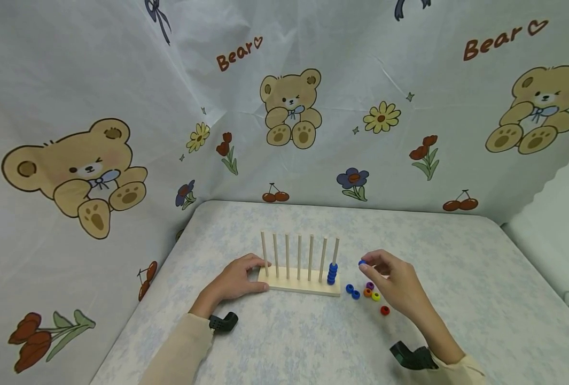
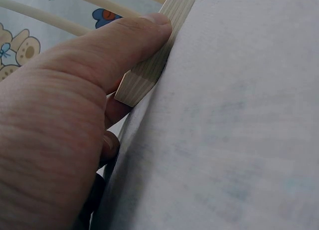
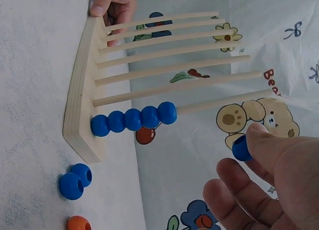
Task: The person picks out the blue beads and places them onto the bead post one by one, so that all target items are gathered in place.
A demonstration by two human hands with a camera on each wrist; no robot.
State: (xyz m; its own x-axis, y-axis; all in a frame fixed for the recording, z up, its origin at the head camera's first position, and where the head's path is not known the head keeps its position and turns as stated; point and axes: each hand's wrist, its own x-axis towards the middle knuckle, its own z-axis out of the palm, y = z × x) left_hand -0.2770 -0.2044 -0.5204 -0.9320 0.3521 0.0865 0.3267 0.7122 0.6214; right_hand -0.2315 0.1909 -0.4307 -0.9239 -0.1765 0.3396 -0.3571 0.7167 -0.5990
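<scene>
A wooden base (image 1: pixel 303 284) with several upright pegs stands on the table. Its rightmost peg carries a stack of several blue beads (image 3: pixel 133 119); the other pegs are bare. My left hand (image 1: pixel 236 276) grips the left end of the base, thumb along the front edge in the left wrist view. To the right of the rack, my right hand (image 1: pixel 394 278) pinches one blue bead (image 3: pixel 241 148) between thumb and index finger, raised above the table and apart from the peg. Two loose blue beads (image 3: pixel 71 185) lie beside the base's right end.
Near the right hand lie loose beads on the table: a purple bead (image 1: pixel 369 285), an orange bead (image 1: pixel 368 293), a yellow bead (image 1: pixel 376 296) and a red bead (image 1: pixel 385 310). A bear-printed cloth (image 1: pixel 294 176) hangs behind the table (image 1: pixel 265 342).
</scene>
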